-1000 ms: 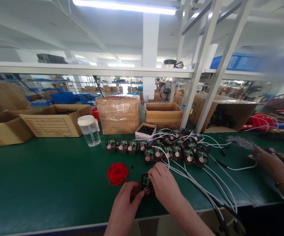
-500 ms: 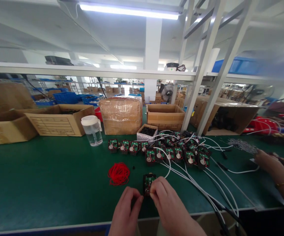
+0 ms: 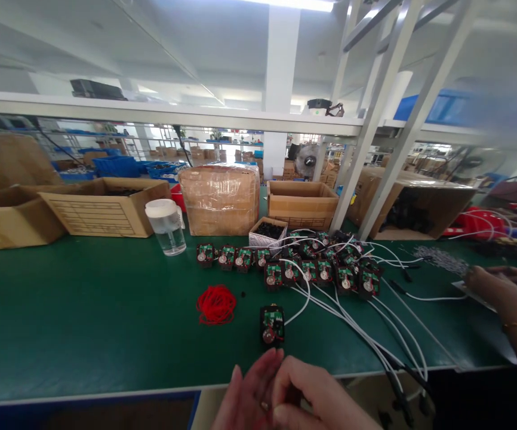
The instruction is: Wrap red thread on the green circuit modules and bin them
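My left hand (image 3: 252, 391) is at the table's front edge, palm turned up and slightly cupped, thumb and fingers stretched out apart. Over that palm, my right hand (image 3: 319, 394) has its thumb and fingertips pinched together; whatever they hold is too small or hidden to name. Just beyond my fingers lies a small black housing with a green circuit board (image 3: 271, 324), untouched, a white cable (image 3: 302, 309) curving off its right side. A bundle of red cord (image 3: 216, 304) lies to its left, with a tiny black piece (image 3: 243, 294) nearby.
Several similar circuit-board units (image 3: 323, 272) with white cables stand in rows behind. A small box of black parts (image 3: 267, 234), a plastic jar (image 3: 166, 227) and cardboard boxes (image 3: 220, 200) line the back. At right, another person's hands (image 3: 500, 289) work near a metal post (image 3: 386, 137).
Both hands have drawn back from the circuit-board unit toward the table edge and come together. My left hand has turned palm up and opened. The view has tipped slightly downward.
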